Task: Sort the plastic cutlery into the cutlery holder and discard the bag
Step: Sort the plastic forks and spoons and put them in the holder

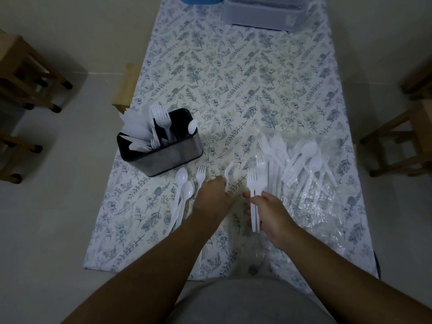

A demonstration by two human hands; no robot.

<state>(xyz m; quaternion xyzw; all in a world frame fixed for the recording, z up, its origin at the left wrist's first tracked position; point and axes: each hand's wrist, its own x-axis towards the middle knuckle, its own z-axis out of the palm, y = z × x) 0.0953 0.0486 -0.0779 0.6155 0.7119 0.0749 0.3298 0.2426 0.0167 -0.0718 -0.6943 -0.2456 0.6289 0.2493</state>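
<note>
Cutlery (297,162) lies heaped on the clear bag (322,206), right of the holder (168,153).
Left hand (214,195) fingers curl round a spoon (229,170); right hand (272,212) fingers pinch two forks (253,183) above the tabletop (233,78).

One head-worn wide-angle view looks steeply down and forward, close over the long table in a leaf-patterned cloth (233,73), both forearms reaching in from the bottom edge.

No legible text, perhaps dimness.
</note>
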